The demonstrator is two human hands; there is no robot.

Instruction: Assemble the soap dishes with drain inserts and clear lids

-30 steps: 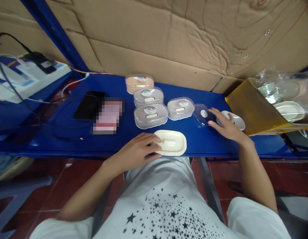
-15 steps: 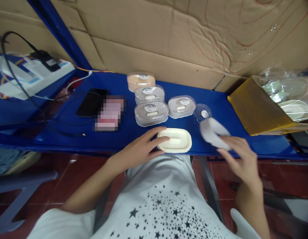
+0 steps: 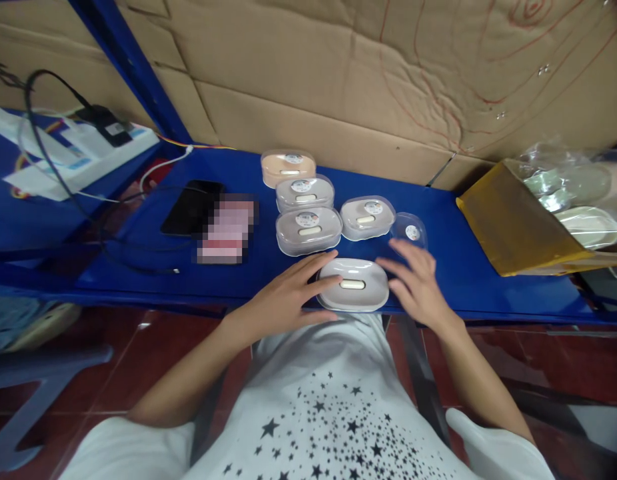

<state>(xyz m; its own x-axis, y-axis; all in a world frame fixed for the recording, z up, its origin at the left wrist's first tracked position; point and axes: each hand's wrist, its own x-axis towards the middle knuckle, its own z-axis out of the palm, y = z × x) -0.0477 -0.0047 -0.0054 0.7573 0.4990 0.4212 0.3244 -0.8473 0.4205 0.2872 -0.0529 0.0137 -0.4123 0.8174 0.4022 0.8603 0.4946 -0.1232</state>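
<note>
Occupying lower centre of frame: grey dish (image 3: 372,288), newly laid over cream tray (image 3: 352,285), pairing the two. We log left fingers (image 3: 323,287) loosely spread over its left end, right fingers (image 3: 399,270) released beside its right.

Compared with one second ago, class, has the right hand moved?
Yes. The right hand has moved left, away from the cardboard box.

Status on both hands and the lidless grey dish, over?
Left hand open over left end of grey oval dish; right hand open at its right end. Dish lidless; labelled clear lid partly behind right hand. Nothing else between hands.
</note>
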